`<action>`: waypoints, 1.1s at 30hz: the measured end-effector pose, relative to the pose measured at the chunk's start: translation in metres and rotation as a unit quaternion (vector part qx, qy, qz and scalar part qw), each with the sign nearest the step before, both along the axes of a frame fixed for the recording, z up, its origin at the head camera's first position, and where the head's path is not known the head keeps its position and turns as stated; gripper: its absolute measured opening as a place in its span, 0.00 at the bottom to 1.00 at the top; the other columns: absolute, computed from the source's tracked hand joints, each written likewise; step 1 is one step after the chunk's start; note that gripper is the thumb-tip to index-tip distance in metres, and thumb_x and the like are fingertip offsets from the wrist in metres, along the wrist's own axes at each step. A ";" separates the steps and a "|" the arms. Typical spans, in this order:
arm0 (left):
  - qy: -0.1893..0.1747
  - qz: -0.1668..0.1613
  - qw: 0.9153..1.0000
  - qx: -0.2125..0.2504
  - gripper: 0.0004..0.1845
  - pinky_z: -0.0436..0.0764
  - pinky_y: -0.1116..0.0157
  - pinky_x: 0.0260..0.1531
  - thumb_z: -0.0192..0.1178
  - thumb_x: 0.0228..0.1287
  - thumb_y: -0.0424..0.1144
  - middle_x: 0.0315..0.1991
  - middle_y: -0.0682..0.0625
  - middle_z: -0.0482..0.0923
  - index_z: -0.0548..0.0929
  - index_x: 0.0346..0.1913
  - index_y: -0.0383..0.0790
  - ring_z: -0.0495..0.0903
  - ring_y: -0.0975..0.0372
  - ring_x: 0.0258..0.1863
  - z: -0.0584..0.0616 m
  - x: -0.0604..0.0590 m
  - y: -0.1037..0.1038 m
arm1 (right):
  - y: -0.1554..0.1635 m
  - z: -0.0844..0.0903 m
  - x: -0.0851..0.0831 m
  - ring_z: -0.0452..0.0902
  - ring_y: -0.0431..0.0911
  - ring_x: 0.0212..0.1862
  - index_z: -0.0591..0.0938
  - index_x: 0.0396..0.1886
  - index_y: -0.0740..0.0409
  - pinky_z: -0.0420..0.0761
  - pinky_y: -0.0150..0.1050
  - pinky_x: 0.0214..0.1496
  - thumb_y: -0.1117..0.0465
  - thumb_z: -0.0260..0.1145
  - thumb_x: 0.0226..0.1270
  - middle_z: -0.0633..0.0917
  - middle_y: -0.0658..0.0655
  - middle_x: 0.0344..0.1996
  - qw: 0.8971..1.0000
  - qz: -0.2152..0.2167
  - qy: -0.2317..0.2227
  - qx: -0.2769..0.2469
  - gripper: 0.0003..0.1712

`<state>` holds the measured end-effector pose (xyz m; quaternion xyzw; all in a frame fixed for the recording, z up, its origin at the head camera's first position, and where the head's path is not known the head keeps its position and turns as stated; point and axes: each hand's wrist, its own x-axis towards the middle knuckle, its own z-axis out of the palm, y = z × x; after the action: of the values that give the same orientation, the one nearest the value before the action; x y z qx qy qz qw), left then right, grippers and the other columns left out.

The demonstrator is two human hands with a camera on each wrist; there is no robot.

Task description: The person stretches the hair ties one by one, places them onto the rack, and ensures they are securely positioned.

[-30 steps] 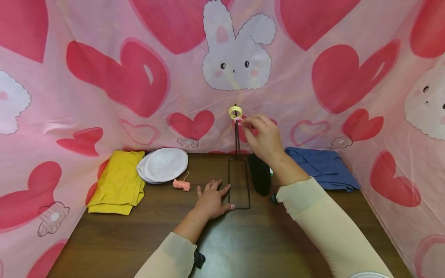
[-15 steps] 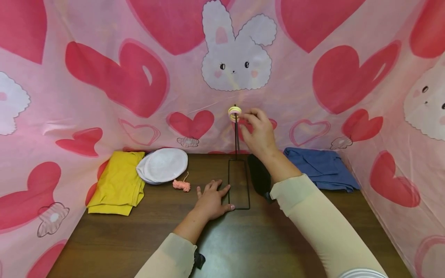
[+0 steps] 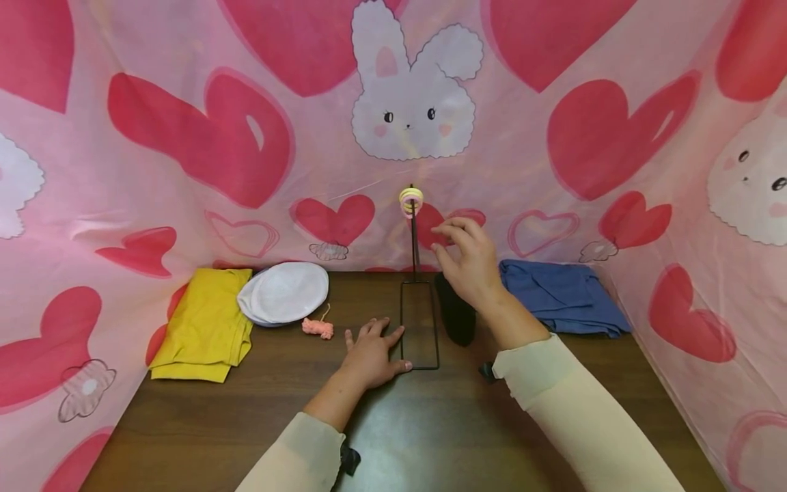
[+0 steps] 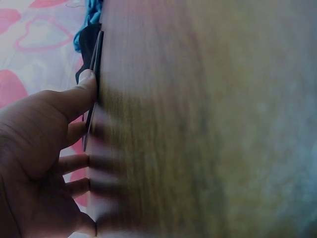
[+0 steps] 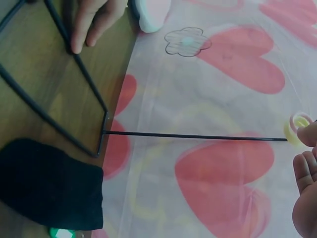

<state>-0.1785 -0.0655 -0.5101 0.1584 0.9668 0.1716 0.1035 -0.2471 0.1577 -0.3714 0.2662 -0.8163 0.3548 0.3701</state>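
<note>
Lowered from the top of the rod, your right hand (image 3: 465, 263) now hangs empty beside the shaft, fingers loosely spread, leaving the rings (image 3: 410, 199) stacked at the tip of the wire stand (image 3: 420, 328).

From the left: a folded yellow cloth (image 3: 205, 324) lies near the table's left edge, with white round pads (image 3: 285, 293) piled just beside it and a small pink yarn piece (image 3: 318, 328) in front of them. Your left hand (image 3: 371, 354) lies flat on the wooden table (image 3: 430, 430), fingers straight, its thumb and forefinger touching the stand's rectangular base.

The stand is thin black wire: a flat loop on the table and an upright rod at its far end. Its rings are yellow and pale pink, small, and threaded near the top; the right wrist view shows them (image 5: 299, 126) just beside your fingertips (image 5: 306, 171).

A black pouch (image 3: 456, 311) lies just right of the base, and a folded blue cloth (image 3: 562, 298) sits further right against the heart-print curtain (image 3: 184, 137). Bare wood lies in front of the stand, toward you.
</note>
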 end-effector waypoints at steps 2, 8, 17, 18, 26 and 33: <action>-0.001 0.000 1.000 0.000 0.43 0.45 0.26 0.69 0.66 0.62 0.68 0.81 0.46 0.58 0.70 0.78 0.59 0.51 0.46 0.81 0.001 0.000 0.000 | 0.003 -0.002 0.004 0.83 0.53 0.43 0.89 0.48 0.63 0.84 0.47 0.50 0.69 0.75 0.63 0.83 0.63 0.47 1.000 0.002 -0.001 0.001 0.13; -0.004 -0.001 1.000 0.004 0.43 0.44 0.26 0.69 0.66 0.63 0.68 0.81 0.46 0.57 0.70 0.78 0.59 0.50 0.46 0.81 0.001 0.001 0.000 | 0.018 -0.011 0.018 0.82 0.49 0.42 0.90 0.47 0.61 0.87 0.46 0.42 0.71 0.76 0.60 0.84 0.59 0.46 1.000 0.004 -0.006 -0.004 0.14; -0.003 -0.001 1.000 0.001 0.43 0.43 0.26 0.69 0.65 0.63 0.68 0.81 0.47 0.56 0.69 0.79 0.59 0.49 0.46 0.81 0.000 0.000 -0.002 | 0.043 -0.028 0.039 0.86 0.51 0.40 0.90 0.48 0.60 0.83 0.33 0.45 0.71 0.78 0.57 0.85 0.58 0.46 1.000 -0.010 -0.019 -0.008 0.17; -0.003 -0.002 1.000 0.003 0.43 0.43 0.26 0.69 0.65 0.63 0.68 0.81 0.47 0.56 0.69 0.79 0.59 0.49 0.46 0.81 0.000 0.000 -0.002 | 0.046 -0.030 0.041 0.86 0.50 0.40 0.90 0.47 0.60 0.80 0.32 0.44 0.71 0.78 0.57 0.86 0.58 0.46 1.000 -0.012 -0.018 -0.005 0.17; -0.003 -0.004 1.000 0.002 0.43 0.43 0.25 0.69 0.65 0.63 0.68 0.81 0.47 0.56 0.69 0.79 0.59 0.49 0.46 0.81 -0.001 0.000 -0.002 | 0.069 -0.047 0.060 0.82 0.46 0.42 0.89 0.49 0.57 0.77 0.36 0.40 0.70 0.79 0.57 0.86 0.57 0.48 0.998 -0.022 -0.050 0.035 0.19; -0.002 -0.002 1.000 0.004 0.43 0.44 0.26 0.69 0.66 0.63 0.68 0.81 0.46 0.57 0.69 0.79 0.59 0.50 0.46 0.81 0.000 0.001 -0.001 | 0.086 -0.062 0.072 0.83 0.48 0.43 0.89 0.49 0.58 0.75 0.29 0.48 0.71 0.80 0.54 0.86 0.55 0.46 0.997 0.000 -0.060 0.051 0.21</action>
<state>-0.1777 -0.0661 -0.5101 0.1608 0.9656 0.1751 0.1049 -0.1749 0.2432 -0.4338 0.2627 -0.8544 0.3276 0.3062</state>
